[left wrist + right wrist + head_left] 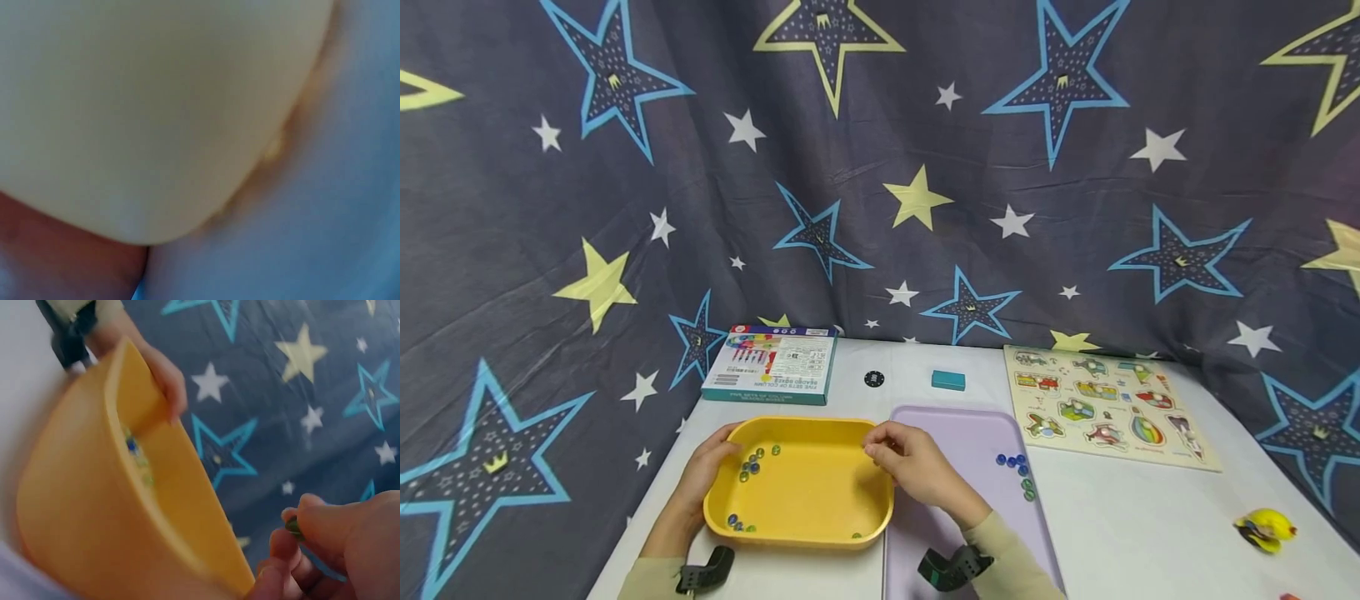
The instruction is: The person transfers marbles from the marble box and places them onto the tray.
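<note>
My left hand grips the left end of a yellow plastic tub, its thumb over the rim. Several blue and green glass marbles lie inside, mostly towards the left side. Over the tub's right rim, my right hand pinches a green marble between thumb and fingertips, shown best in the right wrist view. The left wrist view is mostly filled by the blurred outside of the tub.
Right of the tub, partly under its edge, lies a lilac tray with blue marbles and green marbles. Behind are a boxed set, a black disc, a teal block and a picture puzzle board. A yellow toy sits far right.
</note>
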The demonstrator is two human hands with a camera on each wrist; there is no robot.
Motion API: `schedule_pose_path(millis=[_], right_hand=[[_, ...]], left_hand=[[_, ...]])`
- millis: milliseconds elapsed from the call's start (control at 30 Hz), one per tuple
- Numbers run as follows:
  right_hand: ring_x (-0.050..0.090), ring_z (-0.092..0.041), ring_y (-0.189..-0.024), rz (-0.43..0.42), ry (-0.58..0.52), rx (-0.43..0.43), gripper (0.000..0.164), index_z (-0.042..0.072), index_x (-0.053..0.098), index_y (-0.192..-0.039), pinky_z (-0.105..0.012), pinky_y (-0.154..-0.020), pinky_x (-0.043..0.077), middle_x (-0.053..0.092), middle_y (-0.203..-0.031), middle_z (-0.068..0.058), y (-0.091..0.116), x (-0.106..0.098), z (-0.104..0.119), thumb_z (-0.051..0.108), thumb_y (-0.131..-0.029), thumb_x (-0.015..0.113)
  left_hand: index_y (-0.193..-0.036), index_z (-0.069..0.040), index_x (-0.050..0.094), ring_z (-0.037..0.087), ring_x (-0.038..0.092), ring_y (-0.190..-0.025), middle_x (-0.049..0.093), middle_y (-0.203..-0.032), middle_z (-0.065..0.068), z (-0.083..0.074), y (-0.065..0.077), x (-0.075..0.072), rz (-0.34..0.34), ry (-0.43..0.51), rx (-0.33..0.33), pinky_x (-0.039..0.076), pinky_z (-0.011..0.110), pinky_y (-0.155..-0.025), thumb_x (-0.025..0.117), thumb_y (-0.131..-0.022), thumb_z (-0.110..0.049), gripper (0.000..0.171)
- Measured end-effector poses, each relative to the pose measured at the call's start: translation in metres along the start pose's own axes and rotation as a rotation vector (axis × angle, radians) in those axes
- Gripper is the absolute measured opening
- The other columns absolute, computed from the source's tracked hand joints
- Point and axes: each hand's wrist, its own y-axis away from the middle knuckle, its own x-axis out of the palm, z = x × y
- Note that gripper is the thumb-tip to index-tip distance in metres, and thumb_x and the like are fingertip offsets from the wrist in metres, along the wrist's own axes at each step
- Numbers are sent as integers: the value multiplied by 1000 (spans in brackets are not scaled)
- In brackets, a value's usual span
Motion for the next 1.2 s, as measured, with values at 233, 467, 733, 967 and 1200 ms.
schedule_pose_path(millis=[233, 467, 733, 967, 1200], right_hand=[[49, -15, -56, -225, 16, 84, 14, 11, 63, -98, -28, -49, 46, 55, -79, -2, 5, -26, -32, 13, -85, 60], [51, -12, -53, -334, 166, 207, 11, 8, 64, -91, -25, -48, 43, 55, -70, 1, 4, -37, -67, 10, -81, 61], [50, -11, -65, -391, 334, 246, 8, 13, 67, -83, -28, -62, 39, 60, -71, 4, 0, -41, -85, 15, -76, 67], [47, -11, -61, -416, 389, 259, 8, 14, 69, -83, -28, -59, 37, 57, -66, 6, -2, -39, -91, 16, -75, 68], [47, -10, -61, -417, 416, 259, 8, 16, 70, -82, -27, -58, 36, 57, -65, 7, -2, -36, -91, 17, -74, 69]], left_hand=[[-128, -19, 46, 22, 42, -111, 47, -128, 2, -1, -1, 0, 2, -2, -1, 36, 25, -92, 41, -87, -20, 41], [-128, -18, 46, 23, 43, -110, 47, -127, 3, 0, 0, -1, 0, 8, 3, 37, 25, -90, 42, -87, -20, 41], [-128, -19, 47, 22, 43, -110, 48, -127, 2, 2, -1, -1, -3, -7, 12, 37, 24, -90, 43, -87, -20, 42], [-128, -19, 47, 23, 43, -110, 47, -127, 3, 1, -1, 0, 0, 3, 0, 37, 26, -90, 43, -86, -20, 42], [-129, -19, 46, 23, 43, -110, 47, -128, 3, 1, -1, 0, -2, -2, -4, 37, 27, -91, 43, -86, -21, 42]])
